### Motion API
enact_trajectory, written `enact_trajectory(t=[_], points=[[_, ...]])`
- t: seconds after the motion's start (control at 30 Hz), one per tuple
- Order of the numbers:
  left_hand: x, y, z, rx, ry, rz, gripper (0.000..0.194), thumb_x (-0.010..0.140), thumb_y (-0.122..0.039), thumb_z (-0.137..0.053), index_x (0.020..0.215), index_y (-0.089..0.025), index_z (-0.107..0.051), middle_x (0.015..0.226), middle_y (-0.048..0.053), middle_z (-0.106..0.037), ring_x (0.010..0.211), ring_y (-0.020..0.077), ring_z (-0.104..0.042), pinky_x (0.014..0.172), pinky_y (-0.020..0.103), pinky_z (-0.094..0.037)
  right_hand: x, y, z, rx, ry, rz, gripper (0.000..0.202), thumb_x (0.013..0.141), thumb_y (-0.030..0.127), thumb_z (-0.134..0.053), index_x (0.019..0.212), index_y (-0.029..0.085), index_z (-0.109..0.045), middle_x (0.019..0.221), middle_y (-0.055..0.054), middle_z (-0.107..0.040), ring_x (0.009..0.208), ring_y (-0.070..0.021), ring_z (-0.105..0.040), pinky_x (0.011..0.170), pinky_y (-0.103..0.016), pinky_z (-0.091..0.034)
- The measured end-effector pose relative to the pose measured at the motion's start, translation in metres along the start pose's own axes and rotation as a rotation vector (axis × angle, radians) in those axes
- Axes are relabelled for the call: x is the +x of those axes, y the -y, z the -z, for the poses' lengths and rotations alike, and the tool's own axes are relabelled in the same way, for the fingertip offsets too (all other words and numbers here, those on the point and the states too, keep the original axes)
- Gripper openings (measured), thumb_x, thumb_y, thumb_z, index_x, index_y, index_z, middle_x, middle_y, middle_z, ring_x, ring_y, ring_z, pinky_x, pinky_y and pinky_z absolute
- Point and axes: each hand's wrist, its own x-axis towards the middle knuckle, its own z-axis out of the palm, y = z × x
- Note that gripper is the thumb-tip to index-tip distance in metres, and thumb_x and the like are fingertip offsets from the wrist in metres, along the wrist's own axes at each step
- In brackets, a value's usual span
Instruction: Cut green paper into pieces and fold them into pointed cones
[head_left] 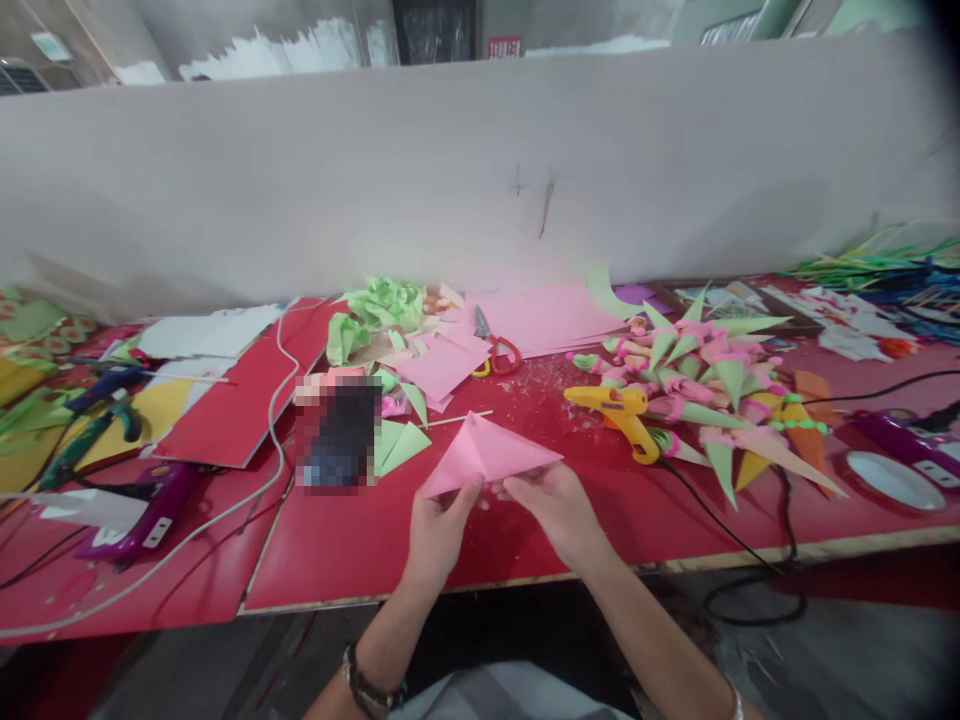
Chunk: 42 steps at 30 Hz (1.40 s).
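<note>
Between my hands is a pink sheet of folded paper [487, 450], creased down its middle with a peak at the top. My left hand [444, 520] pinches its lower left edge, thumb on top. On the lower right edge, my right hand [559, 508] closes its thumb and fingers on the same paper. Just beyond the paper lies a thin pale stick [456, 418]. Pink paper squares [442, 365] and red-handled scissors [499, 350] rest farther back. A yellow glue gun [619, 410] lies right of my hands.
Many green-and-pink paper cones [705, 370] are heaped at the right. A white dish [892, 480] sits near the right edge. Crumpled green paper [386, 315] and a blurred-out dark object [341, 435] are at left. A white cable [281, 400] crosses the red table [337, 560]. A partition [337, 190] stands behind.
</note>
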Motion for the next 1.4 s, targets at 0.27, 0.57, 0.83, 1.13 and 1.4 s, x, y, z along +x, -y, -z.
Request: enact_trajectory(t=[0.27,0.57,0.83,1.13,1.4], points=[[0.004,-0.004,0.008,0.155,0.085,-0.1,0.021,0.072,-0.031,-0.058,0.061,-0.015,-0.064,0.055,0.0,-0.066,0.055,0.015,-0.061,0.057,0.023,-0.048,-0.003,0.001,-0.004,-0.207,0.005,0.025,0.014,0.069,0.029,-0.064,0.068,0.015,-0.066,0.062,-0.002,-0.067,0.059,-0.0157,-0.061,0.06,-0.028,-0.051],[0.01,-0.006,0.014,0.177,0.147,-0.138,0.02,0.07,-0.028,-0.059,0.059,-0.012,-0.064,0.06,0.004,-0.068,0.059,0.0175,-0.062,0.057,0.024,-0.047,-0.003,0.004,-0.001,-0.39,0.105,0.092,0.011,0.074,0.024,-0.059,0.08,0.017,-0.066,0.074,-0.003,-0.069,0.07,-0.0175,-0.064,0.064,-0.027,-0.051],[0.008,-0.004,0.017,0.168,0.348,-0.268,0.014,0.074,-0.02,-0.055,0.081,-0.013,-0.064,0.08,0.004,-0.068,0.076,0.0162,-0.061,0.069,0.024,-0.047,-0.001,0.01,0.007,-0.63,0.193,0.144,0.015,0.074,0.022,-0.059,0.085,0.015,-0.067,0.084,-0.007,-0.069,0.079,-0.0212,-0.062,0.071,-0.031,-0.049],[0.005,-0.004,0.016,0.343,0.321,-0.388,0.015,0.072,-0.025,-0.061,0.083,-0.017,-0.066,0.082,0.004,-0.066,0.075,0.0164,-0.06,0.068,0.025,-0.047,-0.006,0.011,0.002,-0.592,0.277,0.2,0.015,0.076,0.019,-0.056,0.087,0.019,-0.066,0.088,-0.003,-0.068,0.082,-0.0188,-0.062,0.074,-0.028,-0.047],[0.007,0.0,0.011,0.261,0.185,-0.327,0.014,0.073,-0.025,-0.058,0.072,-0.015,-0.068,0.071,0.004,-0.068,0.067,0.0167,-0.061,0.063,0.025,-0.047,-0.006,0.007,0.001,-0.592,0.259,0.229,0.019,0.075,0.022,-0.057,0.092,0.019,-0.064,0.096,-0.005,-0.066,0.091,-0.0195,-0.059,0.083,-0.033,-0.045]])
